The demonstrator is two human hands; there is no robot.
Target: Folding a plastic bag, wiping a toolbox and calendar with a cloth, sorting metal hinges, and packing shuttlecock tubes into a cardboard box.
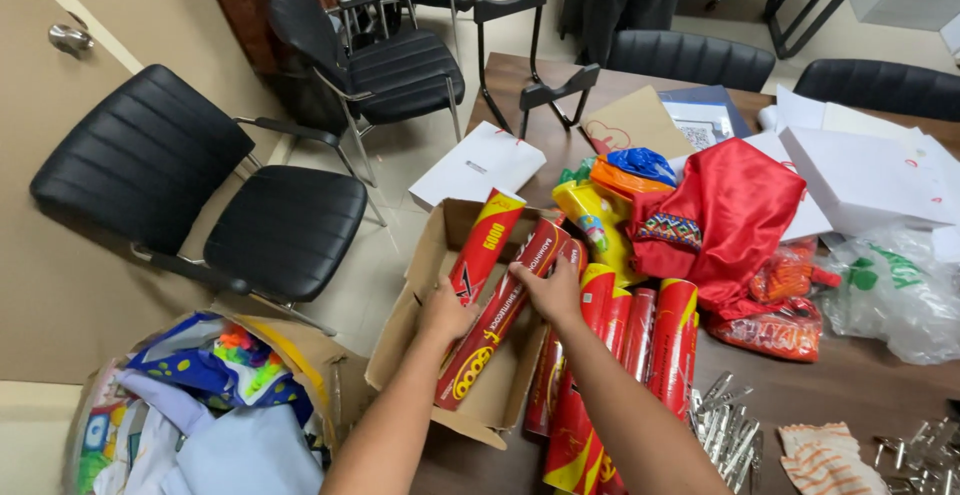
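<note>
An open cardboard box (425,340) hangs over the left edge of a brown table (850,385). Two long red-and-yellow tubes stand slanted in it. My left hand (445,313) grips the lower part of the left tube (485,245). My right hand (550,290) rests on the upper part of the longer tube (500,320) beside it. Several more red-and-yellow tubes (640,345) lie side by side on the table just right of the box.
Red cloth (735,210), orange packets (775,330), a clear plastic bag (890,290), white boxes (860,175) and metal clips (725,430) crowd the table. A white box (478,165) sits at its near corner. Black chairs (200,205) stand left; a box of colourful items (200,405) sits on the floor.
</note>
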